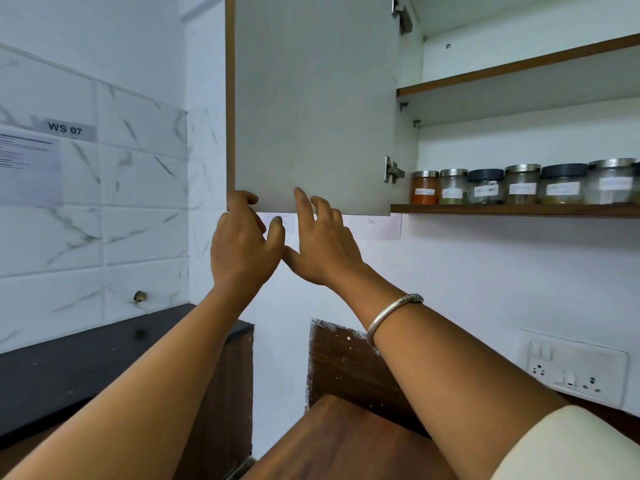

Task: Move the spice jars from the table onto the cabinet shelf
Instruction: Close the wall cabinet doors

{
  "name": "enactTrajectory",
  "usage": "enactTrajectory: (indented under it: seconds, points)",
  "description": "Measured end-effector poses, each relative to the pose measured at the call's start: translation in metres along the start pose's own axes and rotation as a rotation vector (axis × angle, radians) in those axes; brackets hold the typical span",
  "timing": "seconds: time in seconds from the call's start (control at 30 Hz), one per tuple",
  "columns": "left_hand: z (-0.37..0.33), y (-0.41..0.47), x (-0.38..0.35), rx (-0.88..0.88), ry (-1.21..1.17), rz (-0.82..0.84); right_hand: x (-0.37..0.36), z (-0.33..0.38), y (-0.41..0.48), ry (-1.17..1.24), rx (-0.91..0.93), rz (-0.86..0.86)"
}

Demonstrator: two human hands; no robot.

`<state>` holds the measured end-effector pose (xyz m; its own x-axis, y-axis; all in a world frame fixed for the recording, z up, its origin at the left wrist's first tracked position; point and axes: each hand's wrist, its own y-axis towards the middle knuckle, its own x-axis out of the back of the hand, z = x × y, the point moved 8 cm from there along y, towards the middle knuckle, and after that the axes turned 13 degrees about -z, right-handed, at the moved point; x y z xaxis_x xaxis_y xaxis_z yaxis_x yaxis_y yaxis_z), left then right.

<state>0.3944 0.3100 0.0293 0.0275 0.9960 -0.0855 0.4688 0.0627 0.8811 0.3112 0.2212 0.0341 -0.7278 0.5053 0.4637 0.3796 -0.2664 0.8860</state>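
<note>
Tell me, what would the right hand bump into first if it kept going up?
Probably the cabinet door. The right hand points up at its bottom edge, fingertips already at it, though contact is unclear.

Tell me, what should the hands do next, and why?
Probably swing the cabinet door shut. Both hands sit at its bottom edge, the left hand curled around the corner and the right hand flat against it, holding no jar. A row of jars already stands on the lower shelf, so the putting away looks finished.

It is a kitchen: marbled wall tiles [104, 188], a dark worktop [86, 362], an open wall cabinet [311, 98] and labelled spice jars [519, 187] on its shelf [512, 209].
</note>
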Motion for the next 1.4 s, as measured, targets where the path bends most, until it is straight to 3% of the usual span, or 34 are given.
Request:
enactTrajectory:
  seconds: [0.2,0.47,0.67,1.03,1.4]
  points:
    - [0.014,0.008,0.012,0.06,-0.087,-0.11,-0.016,0.021,0.005,-0.002,0.027,0.024]
    - [0.026,0.004,0.001,0.1,-0.04,-0.003,-0.02,0.027,0.006,0.052,-0.017,0.027]
    - [0.013,0.002,0.005,0.18,-0.168,-0.017,-0.008,0.031,0.005,0.079,0.009,-0.05]
    - [-0.058,-0.026,-0.002,0.037,-0.425,0.004,0.059,0.0,-0.016,0.273,0.06,-0.364]
    - [-0.173,-0.078,-0.059,-0.215,-0.588,0.059,0.15,-0.112,-0.051,0.354,0.036,-0.616]
